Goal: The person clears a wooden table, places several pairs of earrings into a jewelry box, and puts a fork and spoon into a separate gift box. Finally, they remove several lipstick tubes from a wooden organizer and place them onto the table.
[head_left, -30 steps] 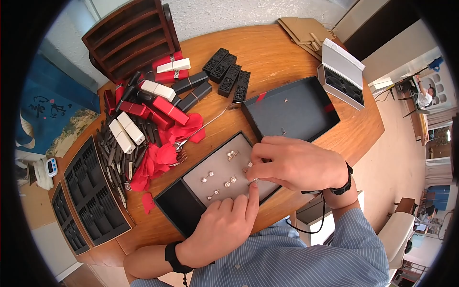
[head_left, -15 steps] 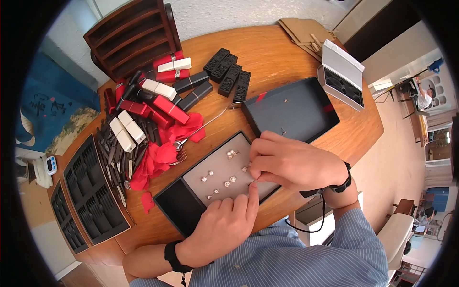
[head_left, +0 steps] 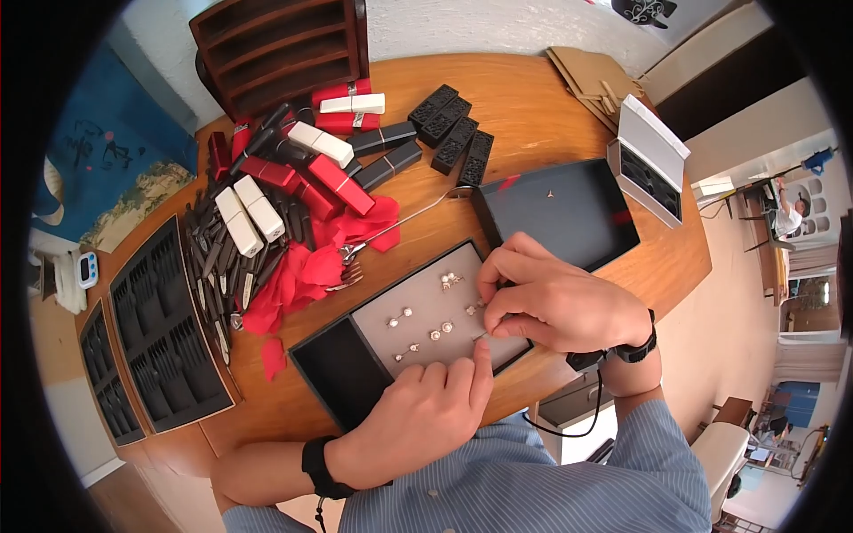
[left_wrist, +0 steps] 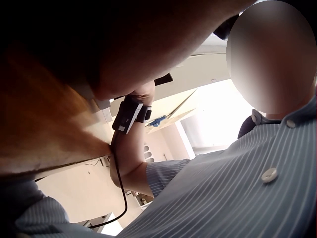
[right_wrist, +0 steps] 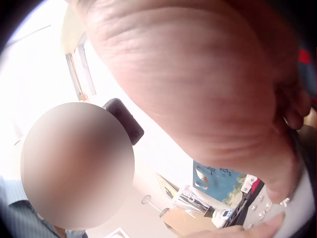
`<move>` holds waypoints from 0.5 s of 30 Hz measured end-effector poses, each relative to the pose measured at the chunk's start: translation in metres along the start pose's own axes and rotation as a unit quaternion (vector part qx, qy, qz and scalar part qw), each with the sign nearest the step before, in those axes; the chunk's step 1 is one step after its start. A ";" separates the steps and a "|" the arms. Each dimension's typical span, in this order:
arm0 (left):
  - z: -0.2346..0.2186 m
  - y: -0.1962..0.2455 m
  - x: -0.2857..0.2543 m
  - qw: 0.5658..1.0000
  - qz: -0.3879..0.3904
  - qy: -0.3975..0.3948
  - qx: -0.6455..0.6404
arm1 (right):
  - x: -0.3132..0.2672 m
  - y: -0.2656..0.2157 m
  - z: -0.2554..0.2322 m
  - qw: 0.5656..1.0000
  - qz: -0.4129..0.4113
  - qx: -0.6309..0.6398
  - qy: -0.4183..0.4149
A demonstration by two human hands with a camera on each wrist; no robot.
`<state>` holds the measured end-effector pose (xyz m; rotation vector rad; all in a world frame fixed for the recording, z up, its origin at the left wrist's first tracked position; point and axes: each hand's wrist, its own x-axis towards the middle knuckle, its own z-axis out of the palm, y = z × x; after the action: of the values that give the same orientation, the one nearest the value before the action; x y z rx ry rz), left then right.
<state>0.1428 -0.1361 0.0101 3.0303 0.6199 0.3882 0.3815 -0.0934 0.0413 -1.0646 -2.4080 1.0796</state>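
Note:
A black box with a grey pad lies before me, with pairs of pearl stud earrings set across the pad. My right hand is over the pad's right end, thumb and forefinger pinching a small earring low against it; the fingers partly hide it. My left hand lies over the near edge, index finger stretched out to touch the pad right by the earring, other fingers bent. In the right wrist view small studs show beside the fingertips. The left wrist view shows mainly arm and shirt.
Behind the box stands a black lid with a tiny metal piece in it. To the left are heaped red petals, a fork, dark cutlery and lipstick-like cases. A white open case is at the back right.
The head view has shifted a little. Both hands keep nearly the same place at the pad's right end, the right still pinching with small finger movements. The lid's nearer metal piece no longer shows.

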 end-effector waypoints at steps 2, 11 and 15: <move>-0.001 0.001 0.000 1.000 -0.002 -0.001 -0.002 | 0.001 0.000 0.001 1.000 -0.001 -0.006 0.001; -0.001 0.002 -0.001 1.000 -0.013 -0.015 -0.020 | 0.003 0.001 0.005 1.000 0.002 -0.021 0.007; -0.001 0.002 0.000 1.000 -0.012 -0.013 -0.015 | 0.003 -0.001 0.008 0.999 -0.011 -0.037 0.026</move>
<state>0.1433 -0.1384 0.0108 2.9903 0.6429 0.3522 0.3744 -0.0954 0.0368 -1.0728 -2.4300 0.9494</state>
